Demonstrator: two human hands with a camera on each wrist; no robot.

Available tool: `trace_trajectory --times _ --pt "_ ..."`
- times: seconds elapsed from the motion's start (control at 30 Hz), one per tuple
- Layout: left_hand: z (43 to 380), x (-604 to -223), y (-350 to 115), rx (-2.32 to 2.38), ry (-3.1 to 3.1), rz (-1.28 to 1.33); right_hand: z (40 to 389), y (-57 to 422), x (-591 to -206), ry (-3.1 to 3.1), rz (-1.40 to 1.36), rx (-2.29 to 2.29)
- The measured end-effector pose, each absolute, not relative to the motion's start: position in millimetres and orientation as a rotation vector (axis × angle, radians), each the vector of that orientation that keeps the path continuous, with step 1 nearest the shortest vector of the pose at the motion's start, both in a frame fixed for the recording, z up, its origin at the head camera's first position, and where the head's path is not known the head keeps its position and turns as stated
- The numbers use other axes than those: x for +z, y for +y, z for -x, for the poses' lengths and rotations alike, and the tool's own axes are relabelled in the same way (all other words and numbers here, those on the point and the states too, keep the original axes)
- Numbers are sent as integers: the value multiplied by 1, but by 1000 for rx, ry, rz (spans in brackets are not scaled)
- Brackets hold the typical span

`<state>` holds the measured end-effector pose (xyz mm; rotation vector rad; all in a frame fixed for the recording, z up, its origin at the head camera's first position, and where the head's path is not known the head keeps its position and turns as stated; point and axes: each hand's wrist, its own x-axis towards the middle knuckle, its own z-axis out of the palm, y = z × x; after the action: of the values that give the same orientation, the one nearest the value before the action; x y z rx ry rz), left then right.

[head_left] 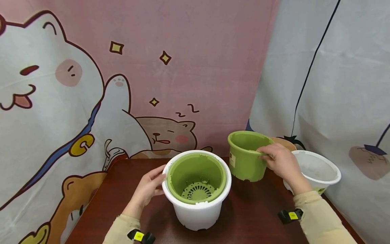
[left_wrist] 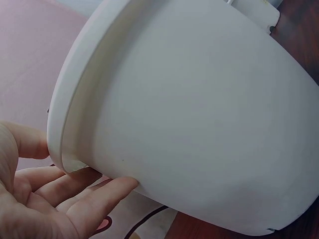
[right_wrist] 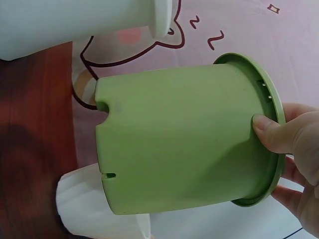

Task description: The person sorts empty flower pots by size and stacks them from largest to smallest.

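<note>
A white flowerpot (head_left: 198,217) stands upright on the table with a green flowerpot (head_left: 195,166) nested inside it; slots show in the green one's floor. My left hand (head_left: 149,186) holds the white pot's left rim, its fingers below the lip against the wall (left_wrist: 199,109). To the right, my right hand (head_left: 280,161) grips the rim of a second green flowerpot (head_left: 248,162), thumb on the outer wall and fingers around the lip. In the right wrist view this green pot (right_wrist: 184,139) is raised off the table, its notched base apart from the surface.
Another white flowerpot (head_left: 317,166) stands at the table's right edge, partly behind my right forearm. The dark red wooden table (head_left: 253,217) meets a cartoon-printed cloth (head_left: 207,84) at the back and a pale cloth (head_left: 335,101) on the right.
</note>
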<state>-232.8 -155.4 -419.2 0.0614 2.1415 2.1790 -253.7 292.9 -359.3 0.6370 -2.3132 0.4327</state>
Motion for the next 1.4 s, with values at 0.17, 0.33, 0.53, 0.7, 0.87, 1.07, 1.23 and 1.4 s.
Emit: trace_trajectory --times 0.17,0.33,0.53,0.7,0.87,1.07,1.23,1.4 --pt "233 -419 -156 2166 2159 -57 253 292 -348 -2236 -657 419" --pt "233 -418 -157 2160 2162 -57 253 291 -339 -2167 -677 411" --pt "234 -418 -157 2160 2164 -56 251 288 -328 -2116 -701 408" --pt "235 -418 -157 2164 2160 -60 249 283 -319 -2085 -716 425" --pt "234 -418 -156 2170 2150 -59 246 279 -312 -2073 -731 447" --pt "234 -418 -155 2172 2147 -51 244 275 -305 -2033 -778 469" --pt "234 -419 -155 2185 2138 -60 242 269 -301 -1980 -821 509" --pt "234 -419 -155 2184 2134 -52 240 261 -297 -1940 -879 550"
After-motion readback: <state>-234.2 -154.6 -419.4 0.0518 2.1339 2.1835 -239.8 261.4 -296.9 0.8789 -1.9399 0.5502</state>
